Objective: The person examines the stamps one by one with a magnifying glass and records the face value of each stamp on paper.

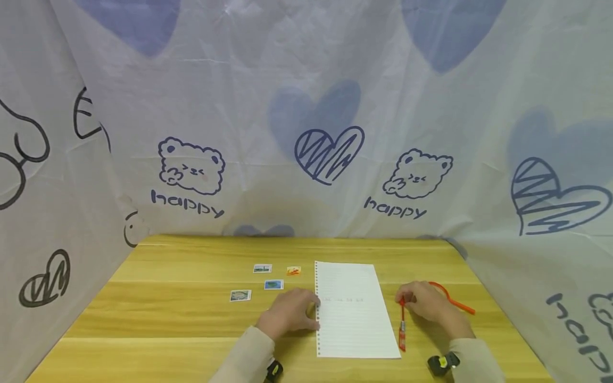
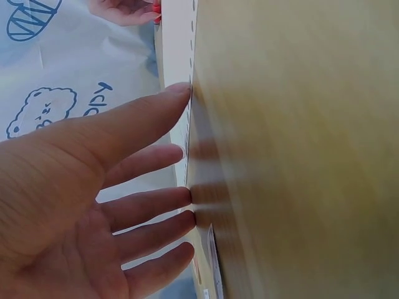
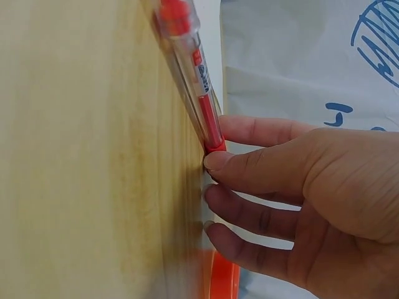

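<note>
A sheet of white lined loose-leaf paper (image 1: 351, 330), with punched holes down its left side and a faint line of writing, lies on the table. My left hand (image 1: 289, 315) rests at that holed edge, its fingers loosely spread; the left wrist view shows thumb and fingertips (image 2: 177, 92) along the edge. To the right of the sheet, my right hand (image 1: 426, 304) pinches one end of a red pen (image 1: 402, 329) between thumb and forefinger. The pen's clear barrel (image 3: 204, 87) points back toward me. Whether it touches the table I cannot tell.
Several small stamps lie left of the paper, among them a blue one (image 1: 274, 284) and an orange one (image 1: 293, 271). Partly behind my right hand is an orange-red curved rim with a straight handle (image 1: 462, 307). A patterned cloth (image 1: 268, 186) hangs around the wooden table (image 1: 158, 311).
</note>
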### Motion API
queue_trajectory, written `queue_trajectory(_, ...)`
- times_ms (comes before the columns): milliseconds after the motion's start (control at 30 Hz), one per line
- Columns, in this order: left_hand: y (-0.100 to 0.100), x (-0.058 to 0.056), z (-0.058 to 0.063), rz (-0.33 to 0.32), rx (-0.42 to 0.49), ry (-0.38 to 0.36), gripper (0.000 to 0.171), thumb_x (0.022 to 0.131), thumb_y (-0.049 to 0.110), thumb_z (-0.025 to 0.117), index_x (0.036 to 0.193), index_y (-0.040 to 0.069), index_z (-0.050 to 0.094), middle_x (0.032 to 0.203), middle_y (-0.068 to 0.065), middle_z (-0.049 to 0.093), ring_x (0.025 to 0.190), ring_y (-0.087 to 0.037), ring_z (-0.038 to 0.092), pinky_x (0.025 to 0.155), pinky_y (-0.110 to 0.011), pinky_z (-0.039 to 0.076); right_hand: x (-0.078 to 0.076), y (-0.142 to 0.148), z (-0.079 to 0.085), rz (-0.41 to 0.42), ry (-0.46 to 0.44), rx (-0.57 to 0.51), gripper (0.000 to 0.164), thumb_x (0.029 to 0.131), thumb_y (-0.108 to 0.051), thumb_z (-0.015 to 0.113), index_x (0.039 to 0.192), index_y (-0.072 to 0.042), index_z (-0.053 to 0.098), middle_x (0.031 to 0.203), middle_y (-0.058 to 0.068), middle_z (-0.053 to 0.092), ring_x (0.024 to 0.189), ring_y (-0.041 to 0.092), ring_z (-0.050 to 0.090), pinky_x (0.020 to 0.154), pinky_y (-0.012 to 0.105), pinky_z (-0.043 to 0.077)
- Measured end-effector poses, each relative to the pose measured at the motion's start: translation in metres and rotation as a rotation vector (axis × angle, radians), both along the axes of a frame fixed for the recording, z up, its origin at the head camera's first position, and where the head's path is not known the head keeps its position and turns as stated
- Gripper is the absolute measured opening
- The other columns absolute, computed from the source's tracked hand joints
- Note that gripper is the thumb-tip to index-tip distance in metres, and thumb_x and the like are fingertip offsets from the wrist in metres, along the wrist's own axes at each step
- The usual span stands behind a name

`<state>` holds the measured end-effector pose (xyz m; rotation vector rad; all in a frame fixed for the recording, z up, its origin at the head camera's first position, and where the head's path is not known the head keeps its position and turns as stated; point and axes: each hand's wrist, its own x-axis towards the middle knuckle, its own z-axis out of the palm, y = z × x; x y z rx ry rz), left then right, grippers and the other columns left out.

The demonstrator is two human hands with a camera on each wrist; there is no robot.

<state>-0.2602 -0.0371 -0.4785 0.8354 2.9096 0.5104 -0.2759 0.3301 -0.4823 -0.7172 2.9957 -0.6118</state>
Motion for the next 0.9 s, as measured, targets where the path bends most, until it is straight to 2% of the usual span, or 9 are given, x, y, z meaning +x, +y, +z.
queue_trajectory(167, 0.0, 0.002, 0.001, 0.004, -0.004, -0.016, 0.047, 0.078, 0.034, 0.09, 0.119, 0.015, 0.076, 0.126, -0.004, 0.074, 0.115, -0.026, 0.069, 0.097, -0.042, 0.058, 0.002, -0.002, -0.001, -0.022, -0.03, 0.017, 0.026, 0.084, 0.006, 0.073, 0.09, -0.02, 0.072, 0.083, -0.004, 0.067, 0.076, 0.009, 0.055, 0.067, 0.026, 0.047)
queue_trajectory(333, 0.0, 0.002, 0.001, 0.009, -0.003, -0.022, 0.047, 0.079, 0.035, 0.089, 0.12, 0.016, 0.076, 0.129, -0.003, 0.073, 0.119, -0.027, 0.068, 0.1, -0.044, 0.057, 0.003, -0.001, -0.002, -0.01, -0.021, 0.007, 0.026, 0.084, 0.006, 0.072, 0.089, -0.019, 0.071, 0.08, -0.006, 0.064, 0.074, 0.006, 0.052, 0.066, 0.023, 0.044)
queue_trajectory(633, 0.0, 0.002, 0.002, 0.001, 0.021, -0.03, 0.048, 0.079, 0.033, 0.089, 0.121, 0.015, 0.076, 0.13, -0.004, 0.073, 0.121, -0.028, 0.067, 0.102, -0.045, 0.056, 0.0, 0.004, -0.002, -0.004, -0.006, -0.068, 0.025, 0.081, 0.008, 0.076, 0.088, -0.015, 0.071, 0.079, -0.001, 0.066, 0.072, 0.003, 0.053, 0.063, 0.021, 0.046)
queue_trajectory(900, -0.001, 0.001, 0.003, -0.002, 0.043, -0.035, 0.048, 0.079, 0.032, 0.09, 0.121, 0.014, 0.076, 0.13, -0.005, 0.073, 0.12, -0.029, 0.068, 0.101, -0.045, 0.057, -0.002, 0.011, 0.003, -0.039, 0.036, -0.151, 0.022, 0.081, 0.008, 0.075, 0.089, -0.012, 0.071, 0.077, -0.004, 0.064, 0.069, 0.002, 0.051, 0.063, 0.021, 0.045)
